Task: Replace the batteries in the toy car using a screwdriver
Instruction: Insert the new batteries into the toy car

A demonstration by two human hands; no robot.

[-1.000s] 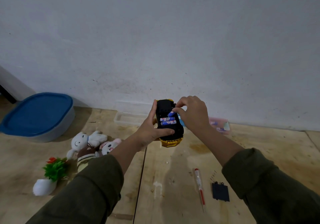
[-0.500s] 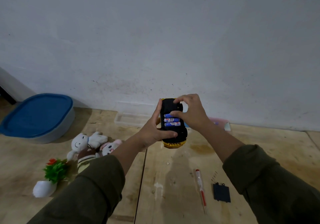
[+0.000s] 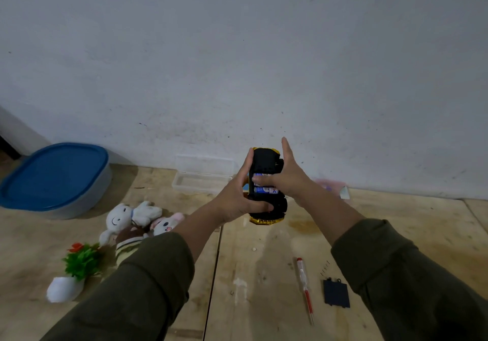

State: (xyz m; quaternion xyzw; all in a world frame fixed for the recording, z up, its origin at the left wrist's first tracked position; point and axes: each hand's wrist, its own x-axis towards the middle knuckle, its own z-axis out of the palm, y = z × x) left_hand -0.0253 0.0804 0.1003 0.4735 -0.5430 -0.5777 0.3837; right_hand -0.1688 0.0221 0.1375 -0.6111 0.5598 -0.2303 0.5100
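Observation:
A yellow toy car (image 3: 266, 161) is held upside down in the air, black underside toward me. My left hand (image 3: 237, 195) grips it from the left, thumb across its lower end. Blue batteries (image 3: 265, 189) lie in its uncovered compartment. My right hand (image 3: 287, 174) lies flat over the compartment, its thumb pressing on the batteries, index finger pointing up. On the wooden floor lie a red-and-clear screwdriver (image 3: 303, 285), the black battery cover (image 3: 336, 293) and small screws (image 3: 324, 267) beside it.
A clear plastic tray (image 3: 200, 179) sits by the wall behind the car. A blue-lidded tub (image 3: 54, 174) stands far left. Plush toys (image 3: 132, 219) and a small potted plant (image 3: 76, 269) lie at left. A pinkish bag (image 3: 332, 186) rests at right of the car.
The car has been lifted slightly and shifted right. My right hand went from pinching a battery with its fingertips to lying flat over the compartment with the thumb pressing down.

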